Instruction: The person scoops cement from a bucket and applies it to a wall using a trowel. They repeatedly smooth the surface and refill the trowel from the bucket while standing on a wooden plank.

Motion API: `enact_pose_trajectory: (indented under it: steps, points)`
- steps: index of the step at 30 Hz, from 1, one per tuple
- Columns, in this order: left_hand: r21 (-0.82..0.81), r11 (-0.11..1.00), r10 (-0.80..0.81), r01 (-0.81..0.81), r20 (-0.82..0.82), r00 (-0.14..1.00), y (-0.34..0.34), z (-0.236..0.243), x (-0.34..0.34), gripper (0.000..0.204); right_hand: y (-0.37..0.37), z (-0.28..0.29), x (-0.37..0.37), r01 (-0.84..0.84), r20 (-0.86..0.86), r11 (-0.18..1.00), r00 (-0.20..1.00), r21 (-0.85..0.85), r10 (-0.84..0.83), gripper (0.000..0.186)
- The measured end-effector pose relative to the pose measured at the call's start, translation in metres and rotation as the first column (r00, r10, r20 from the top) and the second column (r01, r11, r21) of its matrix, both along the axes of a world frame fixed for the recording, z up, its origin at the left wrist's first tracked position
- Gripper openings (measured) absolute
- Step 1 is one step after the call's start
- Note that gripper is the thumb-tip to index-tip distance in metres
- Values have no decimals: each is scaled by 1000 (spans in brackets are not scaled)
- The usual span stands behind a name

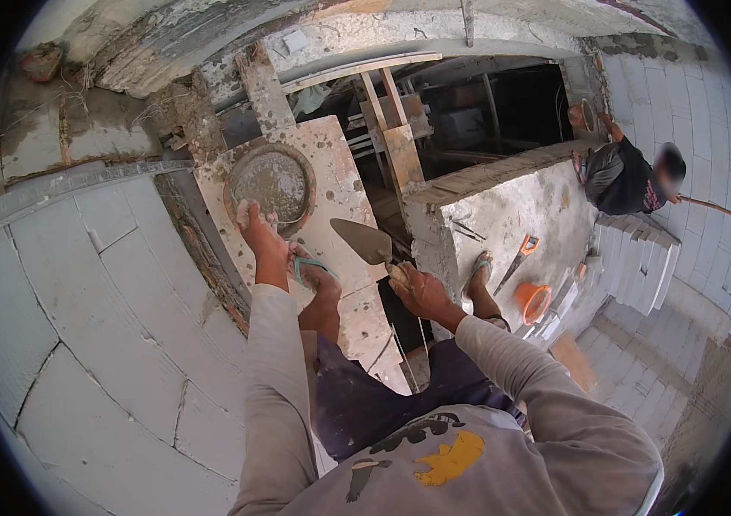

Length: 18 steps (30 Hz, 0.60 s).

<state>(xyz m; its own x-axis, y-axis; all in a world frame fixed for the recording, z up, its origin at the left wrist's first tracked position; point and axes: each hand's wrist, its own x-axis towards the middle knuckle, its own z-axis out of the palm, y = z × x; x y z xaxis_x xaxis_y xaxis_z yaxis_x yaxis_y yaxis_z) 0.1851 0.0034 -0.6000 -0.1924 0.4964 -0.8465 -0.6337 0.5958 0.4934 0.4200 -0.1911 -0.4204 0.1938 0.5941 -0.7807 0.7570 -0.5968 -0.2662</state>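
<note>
My left hand (262,230), smeared with pale mortar, has its fingers curled at the lower-left rim of a round basin (295,222) of wet grey mortar (267,179). The basin rests on a spattered board (340,181) across the opening. My right hand (417,292) grips the handle of a pointed trowel (361,239), its blade held toward the basin's right side. My sandalled left foot (318,275) stands on the board just below the basin; my right foot (479,275) is on a concrete ledge (537,206) at the right.
A dark opening (494,112) with timbers lies ahead. On the ledge are a saw (520,255) and an orange bucket (533,301). A co-worker (623,172) crouches at the right beside stacked white blocks (636,258). A white block wall (82,318) runs along my left.
</note>
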Motion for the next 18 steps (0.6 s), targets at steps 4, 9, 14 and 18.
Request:
enact_pose_trajectory:
  steps: [4,9,14,18]
  points:
    - [-53,990,-133,130,-61,989,-36,-3,-52,62,69,-66,-19,-370,120,897,929,243,350,53]
    - [-210,917,-384,338,-240,892,-131,52,-108,62,208,-89,-62,-650,181,751,757,119,627,39]
    - [-354,732,-677,583,-284,678,-213,195,-116,53,278,-212,-111,-804,253,589,588,80,768,29]
    - [-405,646,-753,648,-480,450,-225,204,-124,47,269,-290,-142,-809,262,575,584,120,768,23]
